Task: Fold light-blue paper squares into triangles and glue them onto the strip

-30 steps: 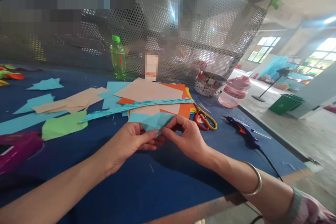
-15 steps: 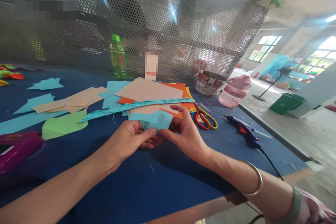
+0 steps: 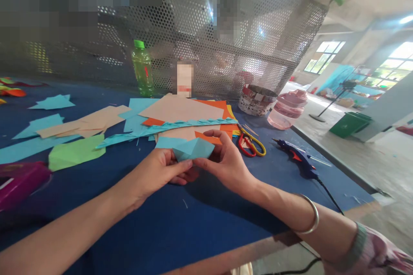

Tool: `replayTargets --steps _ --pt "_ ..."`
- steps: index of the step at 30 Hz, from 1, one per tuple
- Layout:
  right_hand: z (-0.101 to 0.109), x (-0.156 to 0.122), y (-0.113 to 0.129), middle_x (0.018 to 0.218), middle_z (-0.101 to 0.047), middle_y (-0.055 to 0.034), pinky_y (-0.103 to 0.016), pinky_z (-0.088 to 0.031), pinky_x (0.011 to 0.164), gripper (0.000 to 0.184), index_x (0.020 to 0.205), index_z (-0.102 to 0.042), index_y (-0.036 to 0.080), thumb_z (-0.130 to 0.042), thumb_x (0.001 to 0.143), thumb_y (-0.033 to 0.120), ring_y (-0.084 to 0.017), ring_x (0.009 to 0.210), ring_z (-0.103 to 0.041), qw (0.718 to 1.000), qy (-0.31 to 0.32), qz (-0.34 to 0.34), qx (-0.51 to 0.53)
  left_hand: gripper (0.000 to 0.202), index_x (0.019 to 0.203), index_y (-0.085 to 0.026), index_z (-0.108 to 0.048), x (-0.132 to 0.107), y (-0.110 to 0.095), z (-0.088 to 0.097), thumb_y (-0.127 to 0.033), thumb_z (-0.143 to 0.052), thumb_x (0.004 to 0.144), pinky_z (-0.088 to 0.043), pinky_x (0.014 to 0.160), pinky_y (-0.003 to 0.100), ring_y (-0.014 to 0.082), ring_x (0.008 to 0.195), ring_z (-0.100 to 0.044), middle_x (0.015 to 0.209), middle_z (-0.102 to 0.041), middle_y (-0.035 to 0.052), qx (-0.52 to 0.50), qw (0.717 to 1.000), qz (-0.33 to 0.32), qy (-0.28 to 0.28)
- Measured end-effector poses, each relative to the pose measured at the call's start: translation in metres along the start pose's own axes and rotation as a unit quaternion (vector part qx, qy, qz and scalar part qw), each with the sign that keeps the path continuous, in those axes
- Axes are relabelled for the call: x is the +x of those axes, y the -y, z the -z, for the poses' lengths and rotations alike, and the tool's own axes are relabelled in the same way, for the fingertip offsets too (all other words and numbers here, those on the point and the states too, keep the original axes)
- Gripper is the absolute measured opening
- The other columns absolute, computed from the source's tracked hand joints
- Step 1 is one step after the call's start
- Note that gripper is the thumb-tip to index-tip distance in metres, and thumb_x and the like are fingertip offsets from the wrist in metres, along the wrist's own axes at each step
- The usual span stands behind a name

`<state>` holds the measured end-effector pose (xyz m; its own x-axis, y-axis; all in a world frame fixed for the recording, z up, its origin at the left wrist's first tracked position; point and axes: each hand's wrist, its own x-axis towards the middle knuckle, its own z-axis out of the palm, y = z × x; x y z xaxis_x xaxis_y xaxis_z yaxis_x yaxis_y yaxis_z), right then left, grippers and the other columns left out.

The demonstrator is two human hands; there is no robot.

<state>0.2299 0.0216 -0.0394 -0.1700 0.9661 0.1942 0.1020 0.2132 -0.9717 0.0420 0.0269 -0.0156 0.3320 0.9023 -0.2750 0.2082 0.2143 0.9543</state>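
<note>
Both hands hold a small folded piece of light blue paper (image 3: 192, 149) just above the dark blue table (image 3: 180, 223). My left hand (image 3: 159, 172) pinches its lower left corner between thumb and fingers. My right hand (image 3: 226, 164) grips the right side, its forefinger curled over the top edge. A silver bangle (image 3: 311, 217) sits on my right wrist. Behind the paper lie tan and orange sheets (image 3: 183, 111) and a long blue strip of joined folded triangles (image 3: 167, 128).
Red and yellow scissors (image 3: 251, 144) and a blue glue gun (image 3: 295, 154) with its cord lie to the right. A green bottle (image 3: 142, 69), a woven basket (image 3: 257, 101) and a pink lidded jar (image 3: 287, 111) stand by the perforated metal screen (image 3: 193, 30). Loose paper pieces (image 3: 75, 152) cover the left.
The blue paper has been raised slightly and turned so its folded face shows more. My right forefinger has moved up over its top edge. Both hands stay in place.
</note>
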Motion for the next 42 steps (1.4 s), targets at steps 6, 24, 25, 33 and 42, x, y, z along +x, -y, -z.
replayTargets --steps 6,24,25,33,42 --pt "-0.003 0.000 0.001 0.070 -0.061 0.0062 -0.023 -0.043 0.056 0.059 0.122 -0.044 0.025 -0.078 0.074 0.032 -0.012 0.060 -0.056 1.000 0.005 0.003 0.007 0.024 0.060 -0.022 -0.069 -0.001 -0.004 -0.001 -0.042 -0.080 0.063 -0.058 0.063 0.030 0.0215 0.063 -0.071 0.062 -0.075 0.0030 0.052 0.997 -0.041 -0.046" --pt "0.003 0.004 0.009 0.072 -0.055 0.0067 -0.023 -0.038 0.055 0.048 0.106 -0.044 0.022 -0.077 0.073 0.034 -0.009 0.058 -0.048 0.998 0.030 -0.012 0.045 0.033 0.065 -0.021 -0.065 0.001 -0.005 0.009 -0.052 -0.075 0.068 -0.050 0.059 0.028 0.0205 0.061 -0.068 0.058 -0.070 0.0022 0.151 0.981 -0.105 -0.069" --pt "0.004 0.004 0.009 0.071 -0.055 0.0069 -0.023 -0.038 0.055 0.049 0.107 -0.044 0.023 -0.077 0.073 0.035 -0.010 0.058 -0.048 0.998 0.032 -0.011 0.050 0.032 0.064 -0.021 -0.065 0.001 -0.006 0.009 -0.051 -0.075 0.068 -0.051 0.060 0.028 0.0197 0.062 -0.067 0.059 -0.071 0.0021 0.145 0.980 -0.115 -0.068" --pt "0.006 0.006 0.005 0.073 -0.059 0.0056 -0.024 -0.042 0.060 0.052 0.114 -0.044 0.022 -0.076 0.076 0.035 -0.011 0.062 -0.053 0.998 0.036 -0.036 0.042 0.026 0.065 -0.021 -0.064 0.008 -0.004 0.014 -0.045 -0.070 0.070 -0.055 0.062 0.029 0.0171 0.059 -0.065 0.063 -0.071 0.0009 0.124 0.983 -0.117 -0.071" --pt "-0.002 0.002 0.006 0.075 -0.060 0.0058 -0.022 -0.043 0.058 0.052 0.116 -0.044 0.021 -0.076 0.075 0.026 -0.008 0.060 -0.053 0.994 0.063 -0.043 0.073 0.031 0.087 -0.020 -0.070 0.002 -0.009 0.015 -0.048 -0.071 0.076 -0.057 0.073 0.030 0.0208 0.085 -0.068 0.083 -0.074 0.0041 -0.002 0.991 -0.116 -0.072"
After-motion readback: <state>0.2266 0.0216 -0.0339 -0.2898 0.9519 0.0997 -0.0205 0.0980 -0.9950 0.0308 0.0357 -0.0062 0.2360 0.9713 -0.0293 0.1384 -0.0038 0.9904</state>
